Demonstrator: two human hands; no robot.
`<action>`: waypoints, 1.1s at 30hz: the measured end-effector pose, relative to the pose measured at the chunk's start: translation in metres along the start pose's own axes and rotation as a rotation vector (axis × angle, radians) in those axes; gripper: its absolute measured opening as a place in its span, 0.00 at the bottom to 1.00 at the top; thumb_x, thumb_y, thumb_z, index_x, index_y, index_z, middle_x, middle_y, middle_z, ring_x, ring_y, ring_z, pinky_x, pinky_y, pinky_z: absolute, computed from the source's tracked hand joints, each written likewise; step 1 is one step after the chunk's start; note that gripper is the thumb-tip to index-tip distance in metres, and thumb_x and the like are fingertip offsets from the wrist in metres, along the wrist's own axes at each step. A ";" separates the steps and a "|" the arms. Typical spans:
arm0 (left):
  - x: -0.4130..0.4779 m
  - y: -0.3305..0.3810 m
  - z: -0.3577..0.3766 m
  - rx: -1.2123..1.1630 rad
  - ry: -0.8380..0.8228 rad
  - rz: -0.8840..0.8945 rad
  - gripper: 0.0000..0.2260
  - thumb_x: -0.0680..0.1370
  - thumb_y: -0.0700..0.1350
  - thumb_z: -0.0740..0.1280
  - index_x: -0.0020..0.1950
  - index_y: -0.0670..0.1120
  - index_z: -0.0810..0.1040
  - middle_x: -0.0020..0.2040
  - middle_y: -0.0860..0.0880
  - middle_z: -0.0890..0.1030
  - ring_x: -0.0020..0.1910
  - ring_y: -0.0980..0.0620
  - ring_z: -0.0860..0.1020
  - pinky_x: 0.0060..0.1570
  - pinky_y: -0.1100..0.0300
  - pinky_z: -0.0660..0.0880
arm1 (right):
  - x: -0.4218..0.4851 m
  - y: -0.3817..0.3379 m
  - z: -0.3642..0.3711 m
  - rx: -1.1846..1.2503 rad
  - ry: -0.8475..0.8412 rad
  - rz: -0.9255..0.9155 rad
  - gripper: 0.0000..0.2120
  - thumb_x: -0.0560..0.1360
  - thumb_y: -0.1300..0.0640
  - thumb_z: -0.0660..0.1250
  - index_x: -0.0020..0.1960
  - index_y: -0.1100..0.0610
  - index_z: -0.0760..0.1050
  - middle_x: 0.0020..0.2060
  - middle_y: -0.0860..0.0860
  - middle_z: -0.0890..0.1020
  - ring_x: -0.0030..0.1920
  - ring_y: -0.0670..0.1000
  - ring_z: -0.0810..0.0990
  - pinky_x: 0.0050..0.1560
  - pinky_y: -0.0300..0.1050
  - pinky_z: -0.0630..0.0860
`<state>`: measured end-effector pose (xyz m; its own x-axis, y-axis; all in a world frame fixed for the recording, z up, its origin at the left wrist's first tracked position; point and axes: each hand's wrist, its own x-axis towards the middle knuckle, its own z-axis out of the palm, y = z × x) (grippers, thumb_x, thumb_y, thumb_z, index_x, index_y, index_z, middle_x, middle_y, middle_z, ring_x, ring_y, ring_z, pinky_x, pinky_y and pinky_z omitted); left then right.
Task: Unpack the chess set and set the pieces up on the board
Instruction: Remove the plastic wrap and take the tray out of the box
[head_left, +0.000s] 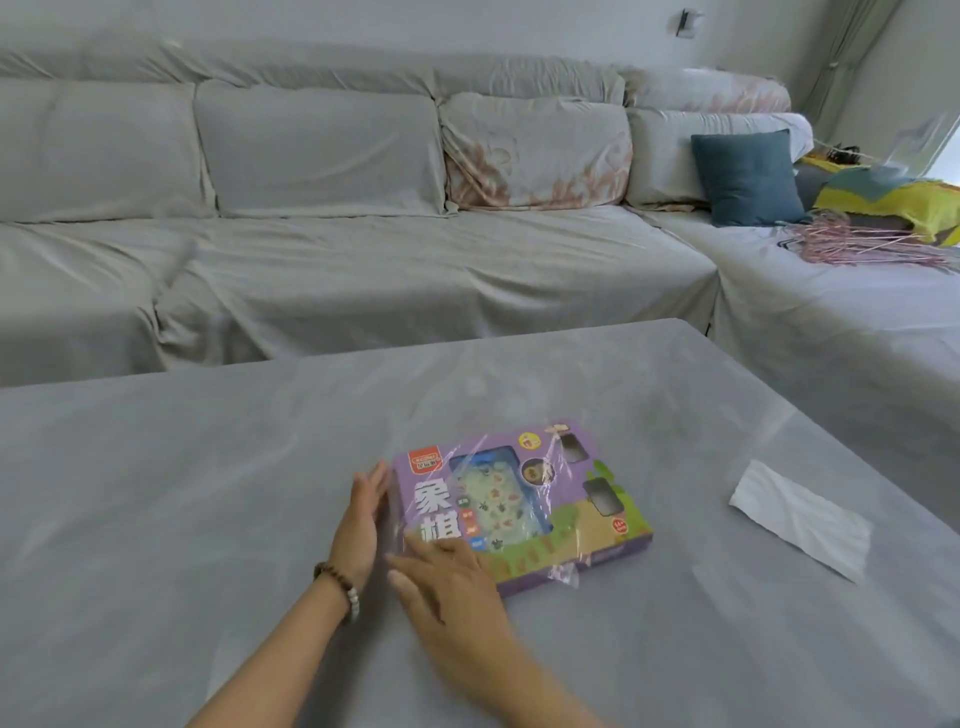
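A purple chess set box (524, 499), still wrapped in clear plastic film, lies flat on the grey table (208, 493). Its front shows large characters and a picture of a board with round pieces. My left hand (361, 519), with a bead bracelet at the wrist, lies with straight fingers against the box's left edge. My right hand (447, 582) rests flat with straight fingers on the box's near left corner. A loose bit of film sticks out at the box's near edge. No board or pieces are out of the box.
A white folded paper or cloth (802, 519) lies on the table to the right of the box. Behind the table stands a grey covered corner sofa (363, 249) with a blue cushion (745, 176), a yellow blanket (893, 200) and a bundle of pink sticks (857, 241).
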<state>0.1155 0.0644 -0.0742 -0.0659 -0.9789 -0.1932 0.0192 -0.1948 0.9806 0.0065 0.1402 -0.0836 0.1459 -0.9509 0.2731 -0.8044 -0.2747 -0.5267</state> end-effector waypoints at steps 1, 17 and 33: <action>-0.011 0.003 -0.006 -0.001 -0.002 -0.009 0.24 0.81 0.57 0.43 0.70 0.49 0.65 0.66 0.55 0.69 0.66 0.56 0.67 0.69 0.58 0.58 | -0.002 0.001 -0.012 0.175 -0.050 0.020 0.28 0.76 0.34 0.45 0.56 0.46 0.79 0.56 0.41 0.80 0.57 0.43 0.72 0.61 0.42 0.68; -0.075 -0.021 -0.047 0.058 0.226 -0.038 0.19 0.80 0.45 0.59 0.71 0.44 0.65 0.66 0.44 0.73 0.60 0.45 0.75 0.61 0.52 0.71 | -0.025 0.057 -0.091 0.777 0.156 0.791 0.08 0.79 0.54 0.59 0.49 0.59 0.72 0.38 0.52 0.76 0.36 0.49 0.73 0.35 0.40 0.73; -0.112 0.001 -0.205 -0.589 0.635 -0.011 0.15 0.79 0.36 0.60 0.66 0.41 0.71 0.52 0.47 0.78 0.33 0.52 0.81 0.22 0.69 0.72 | 0.026 -0.028 -0.093 1.052 0.101 0.648 0.12 0.80 0.53 0.57 0.44 0.56 0.76 0.37 0.53 0.82 0.38 0.49 0.80 0.37 0.44 0.81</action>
<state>0.3278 0.1618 -0.0584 0.4973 -0.7909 -0.3565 0.5475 -0.0326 0.8362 -0.0204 0.1359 0.0128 -0.1885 -0.9516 -0.2426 0.1481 0.2167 -0.9649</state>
